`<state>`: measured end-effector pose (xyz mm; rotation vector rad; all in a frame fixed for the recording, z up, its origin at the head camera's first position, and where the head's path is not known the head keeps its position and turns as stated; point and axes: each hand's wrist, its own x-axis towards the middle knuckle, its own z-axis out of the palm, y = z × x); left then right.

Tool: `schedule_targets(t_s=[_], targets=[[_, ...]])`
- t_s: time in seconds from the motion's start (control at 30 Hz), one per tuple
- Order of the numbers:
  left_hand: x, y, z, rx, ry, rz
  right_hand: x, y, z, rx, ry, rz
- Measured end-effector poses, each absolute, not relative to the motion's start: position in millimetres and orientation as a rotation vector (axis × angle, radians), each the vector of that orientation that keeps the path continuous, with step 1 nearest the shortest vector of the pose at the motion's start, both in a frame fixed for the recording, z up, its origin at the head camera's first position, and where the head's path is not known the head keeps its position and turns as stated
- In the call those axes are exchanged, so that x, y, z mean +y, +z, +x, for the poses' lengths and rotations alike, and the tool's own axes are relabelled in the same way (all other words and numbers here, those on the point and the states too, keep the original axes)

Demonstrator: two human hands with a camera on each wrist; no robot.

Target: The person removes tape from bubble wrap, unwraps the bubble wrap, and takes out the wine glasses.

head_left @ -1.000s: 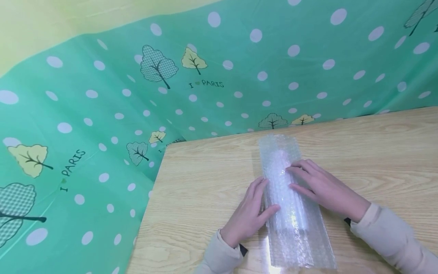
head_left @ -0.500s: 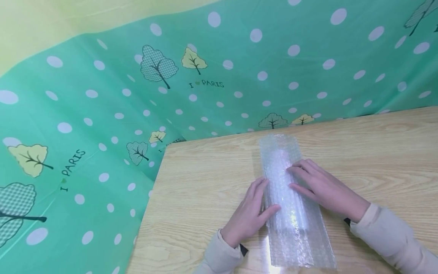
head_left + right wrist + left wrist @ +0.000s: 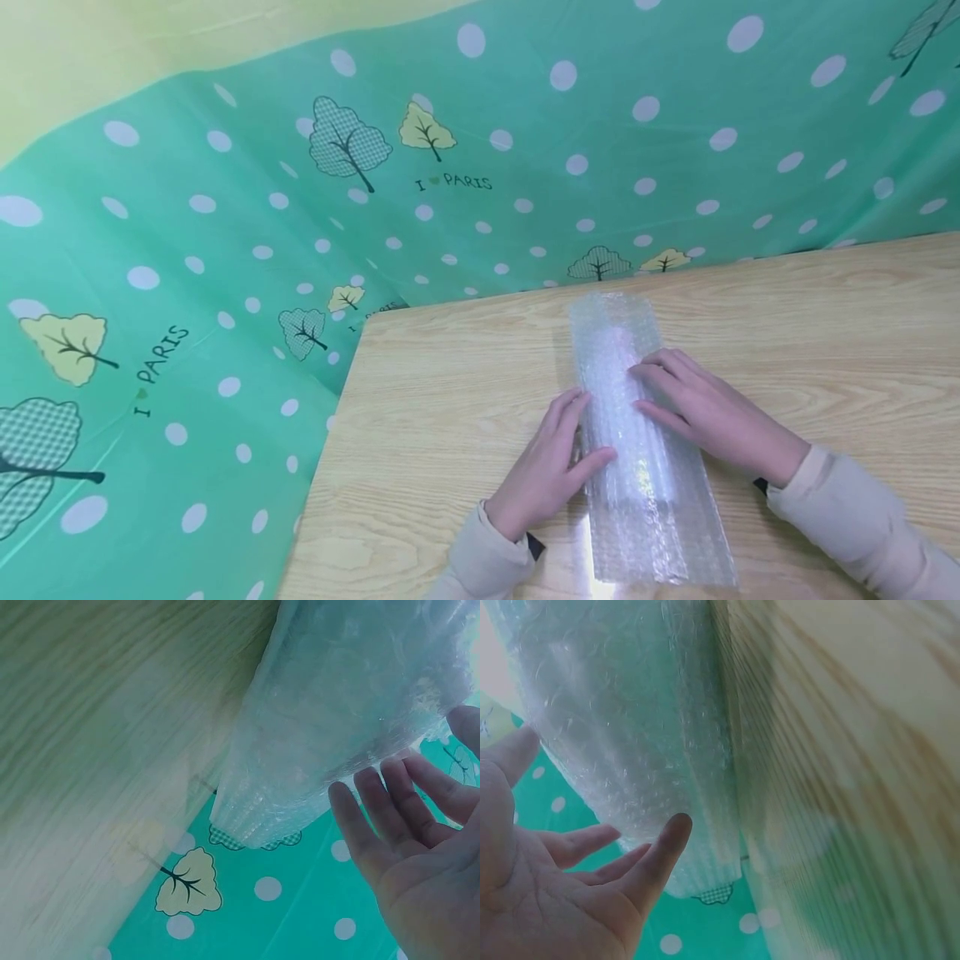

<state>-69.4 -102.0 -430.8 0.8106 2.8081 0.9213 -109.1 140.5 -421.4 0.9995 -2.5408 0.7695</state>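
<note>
A long bundle of clear bubble wrap (image 3: 630,467) lies lengthwise on the wooden table, with a whitish, long shape inside that the layers blur. Along its left side rests my left hand (image 3: 542,467), fingertips at the edge and thumb on top. My right hand (image 3: 697,404) touches the upper right part of the wrap with fingertips and thumb. In the left wrist view the left hand (image 3: 570,877) has its fingers spread beside the bubble wrap (image 3: 622,727). The right wrist view shows the right hand (image 3: 420,840) with loosely bent fingers against the wrap (image 3: 330,712).
The light wood-grain table (image 3: 435,400) reaches back to a green polka-dot cloth (image 3: 247,200) with printed trees, which hangs behind and to the left. The table's left edge runs down toward the front. The wrap's near end lies close to the bottom of the head view.
</note>
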Motion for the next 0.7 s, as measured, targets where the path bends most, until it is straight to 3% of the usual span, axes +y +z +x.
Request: schedule_targets(t_s=[0.7], targets=[[-102.4, -430.0, -69.1, 2.817, 0.903, 0.804, 138.3, -421.7, -109.0, -2.524, 0.736, 1.023]])
